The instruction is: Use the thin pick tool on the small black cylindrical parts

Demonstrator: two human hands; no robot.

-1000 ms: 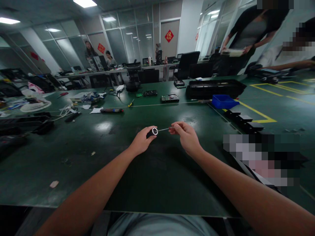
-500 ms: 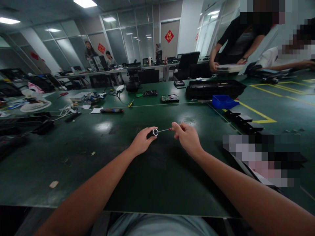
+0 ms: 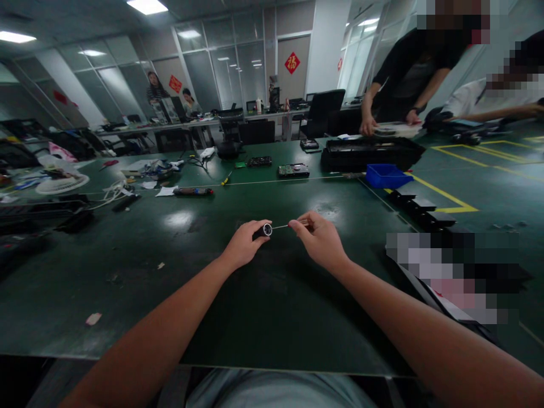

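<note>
Fingers of the left hand [image 3: 243, 245] are closed around a small black tube [image 3: 267, 230], which sits between the thumb and the other fingers, its pale-rimmed round end showing. The right hand [image 3: 323, 241] pinches a thin screwdriver [image 3: 280, 227] by its handle, and the metal rod points at that round end. I can't tell if the tip goes inside. Both hands are over a green table [image 3: 272, 323]. Farther back are a flat drive [image 3: 293, 170] and a blue bin [image 3: 387, 177], just in front of a long black tray [image 3: 374, 161].

A red diamond sign [image 3: 292, 63] on the door [image 3: 300, 84] reads "福".
</note>
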